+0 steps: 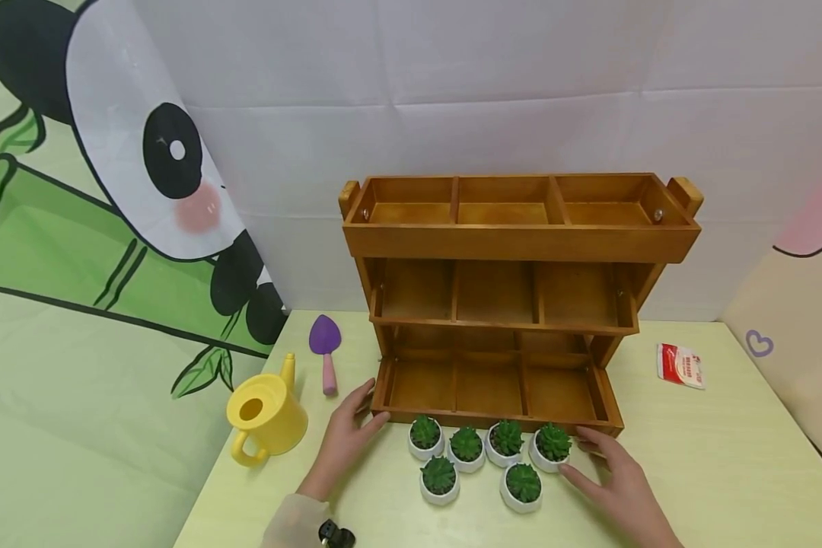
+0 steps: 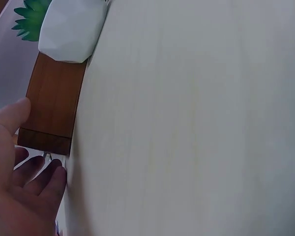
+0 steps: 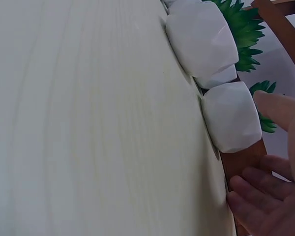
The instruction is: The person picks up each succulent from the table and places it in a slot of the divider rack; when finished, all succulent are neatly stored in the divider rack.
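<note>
Shelf [image 1: 520, 243]: brown wood, three compartmented tiers, set on the table [image 1: 726, 472].
Succulents [image 1: 466, 447]: green, white-potted, grouped along its near edge.
Left hand [image 1: 349, 430]: loosely spread at its left near corner.
Right hand [image 1: 618, 481]: relaxed, unclenched, beside the rightmost succulent [image 1: 551, 444].

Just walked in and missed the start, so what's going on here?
A person's left hand is at the front left corner of a wooden shelf, and the right hand is near its front right corner. Six potted plants stand on the table in front of it; none is on the shelf.
</note>
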### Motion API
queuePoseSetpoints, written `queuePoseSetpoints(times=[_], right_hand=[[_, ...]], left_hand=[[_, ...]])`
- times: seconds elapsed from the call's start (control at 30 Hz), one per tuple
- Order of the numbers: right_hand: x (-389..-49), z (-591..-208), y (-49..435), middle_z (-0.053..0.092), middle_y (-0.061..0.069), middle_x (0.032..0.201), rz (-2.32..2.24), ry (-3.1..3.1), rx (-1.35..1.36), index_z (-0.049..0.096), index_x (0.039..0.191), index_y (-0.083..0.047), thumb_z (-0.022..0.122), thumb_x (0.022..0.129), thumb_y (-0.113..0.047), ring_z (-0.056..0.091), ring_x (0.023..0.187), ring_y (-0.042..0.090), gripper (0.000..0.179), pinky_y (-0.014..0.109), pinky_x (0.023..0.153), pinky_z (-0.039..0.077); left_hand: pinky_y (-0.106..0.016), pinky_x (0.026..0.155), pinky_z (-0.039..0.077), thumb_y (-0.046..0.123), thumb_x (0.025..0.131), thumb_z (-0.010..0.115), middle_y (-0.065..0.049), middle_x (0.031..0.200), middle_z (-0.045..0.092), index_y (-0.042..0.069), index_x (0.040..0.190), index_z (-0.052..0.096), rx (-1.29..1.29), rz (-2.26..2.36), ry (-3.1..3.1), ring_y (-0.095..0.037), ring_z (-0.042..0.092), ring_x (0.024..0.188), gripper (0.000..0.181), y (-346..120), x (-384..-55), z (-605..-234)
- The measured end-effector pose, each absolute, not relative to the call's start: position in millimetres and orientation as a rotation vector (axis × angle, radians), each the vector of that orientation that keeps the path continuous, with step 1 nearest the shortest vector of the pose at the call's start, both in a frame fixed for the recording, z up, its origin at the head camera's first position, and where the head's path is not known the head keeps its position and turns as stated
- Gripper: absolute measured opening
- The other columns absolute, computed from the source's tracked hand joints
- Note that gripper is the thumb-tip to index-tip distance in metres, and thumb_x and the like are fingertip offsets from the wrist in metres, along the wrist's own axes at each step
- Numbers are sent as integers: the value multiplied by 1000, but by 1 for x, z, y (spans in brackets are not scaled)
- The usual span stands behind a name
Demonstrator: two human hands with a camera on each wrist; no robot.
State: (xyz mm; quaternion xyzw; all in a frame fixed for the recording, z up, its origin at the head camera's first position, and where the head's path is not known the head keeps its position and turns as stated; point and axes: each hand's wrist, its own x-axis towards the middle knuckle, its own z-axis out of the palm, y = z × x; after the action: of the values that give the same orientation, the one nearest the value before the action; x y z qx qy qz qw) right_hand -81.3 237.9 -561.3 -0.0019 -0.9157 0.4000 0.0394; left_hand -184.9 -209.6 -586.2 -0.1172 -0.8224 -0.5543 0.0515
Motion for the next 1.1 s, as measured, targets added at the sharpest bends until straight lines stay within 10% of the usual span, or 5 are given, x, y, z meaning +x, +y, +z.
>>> queuePoseSetpoints(times=[1.1], right_hand=[[-89,-571,211,63,15,133,1357,-2677,3,61,136,-2,92,82,-34,65,121,37,70,42,102,55]], left_hand=[[-38,108,49,9,94,79,-16,153,53,9,155,52,-258,-1811,-2400,-34,54,136,67,-198,-184,-587]])
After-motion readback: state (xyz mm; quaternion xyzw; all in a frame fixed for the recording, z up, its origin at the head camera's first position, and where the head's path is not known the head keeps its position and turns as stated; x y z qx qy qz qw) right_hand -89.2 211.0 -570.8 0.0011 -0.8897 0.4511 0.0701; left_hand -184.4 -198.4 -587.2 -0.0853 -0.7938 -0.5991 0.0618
